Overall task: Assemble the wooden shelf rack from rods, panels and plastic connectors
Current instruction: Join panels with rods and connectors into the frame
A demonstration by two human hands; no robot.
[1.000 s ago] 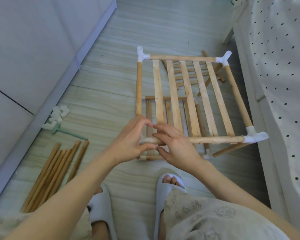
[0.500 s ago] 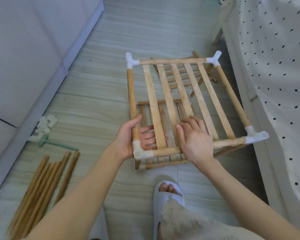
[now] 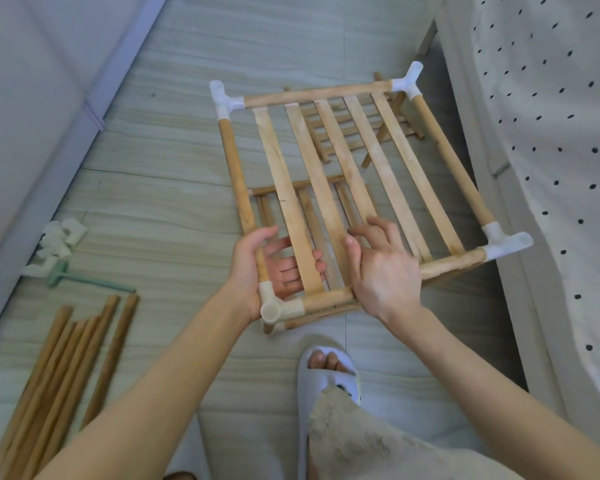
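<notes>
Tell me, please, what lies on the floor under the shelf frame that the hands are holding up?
Through the slats of the shelf frame, another slatted panel lies on the floor. The slats and both hands cover much of it.

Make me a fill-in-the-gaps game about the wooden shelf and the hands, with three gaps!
1. The square wooden slatted shelf frame has white plastic corner connectors at ____ corners.
2. The left hand grips the frame's ____ side rod.
3. The loose brown wooden rods lie on the ____.

Missing words: four; left; floor
</notes>
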